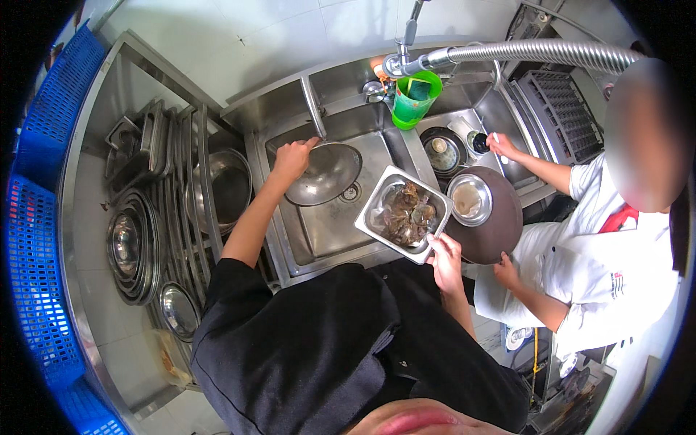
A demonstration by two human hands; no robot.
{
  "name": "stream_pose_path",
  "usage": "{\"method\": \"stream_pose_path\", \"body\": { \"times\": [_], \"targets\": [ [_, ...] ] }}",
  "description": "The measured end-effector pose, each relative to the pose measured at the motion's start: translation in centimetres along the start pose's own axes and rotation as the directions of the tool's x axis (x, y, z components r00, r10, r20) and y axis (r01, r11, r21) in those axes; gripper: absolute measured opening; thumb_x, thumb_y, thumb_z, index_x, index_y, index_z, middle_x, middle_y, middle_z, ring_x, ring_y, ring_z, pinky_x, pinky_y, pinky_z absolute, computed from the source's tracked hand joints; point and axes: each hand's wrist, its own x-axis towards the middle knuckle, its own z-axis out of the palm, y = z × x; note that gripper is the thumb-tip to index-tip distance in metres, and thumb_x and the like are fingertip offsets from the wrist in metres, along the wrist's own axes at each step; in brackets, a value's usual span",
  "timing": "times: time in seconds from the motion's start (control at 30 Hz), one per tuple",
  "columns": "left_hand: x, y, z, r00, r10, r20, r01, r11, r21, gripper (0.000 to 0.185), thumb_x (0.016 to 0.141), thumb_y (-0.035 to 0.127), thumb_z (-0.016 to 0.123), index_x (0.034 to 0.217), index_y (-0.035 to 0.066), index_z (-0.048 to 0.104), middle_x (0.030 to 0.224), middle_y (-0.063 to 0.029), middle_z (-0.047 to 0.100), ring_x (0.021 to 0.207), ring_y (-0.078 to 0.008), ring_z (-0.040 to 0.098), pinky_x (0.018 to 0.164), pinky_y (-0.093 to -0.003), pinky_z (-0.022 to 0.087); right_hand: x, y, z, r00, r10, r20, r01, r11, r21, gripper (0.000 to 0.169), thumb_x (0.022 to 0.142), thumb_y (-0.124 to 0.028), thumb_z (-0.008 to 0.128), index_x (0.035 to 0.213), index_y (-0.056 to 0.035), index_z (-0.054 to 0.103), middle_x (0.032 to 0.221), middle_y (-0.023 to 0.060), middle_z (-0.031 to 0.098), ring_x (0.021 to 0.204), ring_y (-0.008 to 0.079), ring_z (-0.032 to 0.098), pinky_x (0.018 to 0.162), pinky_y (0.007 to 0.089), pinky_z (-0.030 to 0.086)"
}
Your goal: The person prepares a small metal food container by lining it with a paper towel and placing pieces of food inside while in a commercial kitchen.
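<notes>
My right hand [447, 262] grips the near right corner of a rectangular stainless steel food pan [372, 224], above the sink's front edge. Brown, shell-like pieces of food [408, 215], perhaps crab, lie in the pan with what looks like clear liquid. My left hand [292, 161] is at the far left rim of a round metal bowl [326, 176] in the sink basin [310, 234]. One finger reaches towards the end of the tap spout [314, 109]. Whether the left fingers grip the bowl's rim is hidden.
At right a co-worker's hand [503, 147] holds a black-ended tool over the second basin; the other hand [505, 272] holds a brown round tray [486, 239] bearing a metal bowl. A green bucket [410, 111] stands behind. Racked pans [138, 244] are left; a metal hose [544, 50] crosses overhead.
</notes>
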Motion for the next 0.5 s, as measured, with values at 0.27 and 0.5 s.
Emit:
{"method": "stream_pose_path", "body": {
  "times": [0.27, 0.5],
  "targets": [
    [0.5, 0.3, 0.6, 0.998, -0.005, 0.068, -0.002, 0.995, 0.098, 0.051, 0.077, 0.002, 0.056, 0.126, 0.016, 0.056, 0.103, -0.0149, 0.067, 0.078, -0.0366, 0.068, 0.067, -0.0472, 0.056, -2.0, 0.2, -0.6, 0.999, -0.042, 0.024, 0.040, 0.998, 0.058, 0.008, 0.091, -0.010, 0.062, 0.090, -0.0018, 0.065, 0.083, 0.0018, 0.064, 0.070, 0.0087, 0.062, 0.058, 0.0278, 0.057],
    [2.1, 1.2, 5.9, 0.956, 0.191, -0.224, -0.220, 0.969, -0.111, 0.054, 0.080, 0.000, 0.049, 0.131, 0.016, 0.052, 0.121, -0.0187, 0.061, 0.091, -0.0359, 0.067, 0.074, -0.0471, 0.056, -2.4, 0.6, -1.4, 0.998, -0.053, 0.038, 0.051, 0.997, 0.055, 0.010, 0.091, -0.010, 0.061, 0.093, -0.0011, 0.066, 0.083, 0.0023, 0.065, 0.071, 0.0087, 0.063, 0.058, 0.0274, 0.057]
  ]
}}
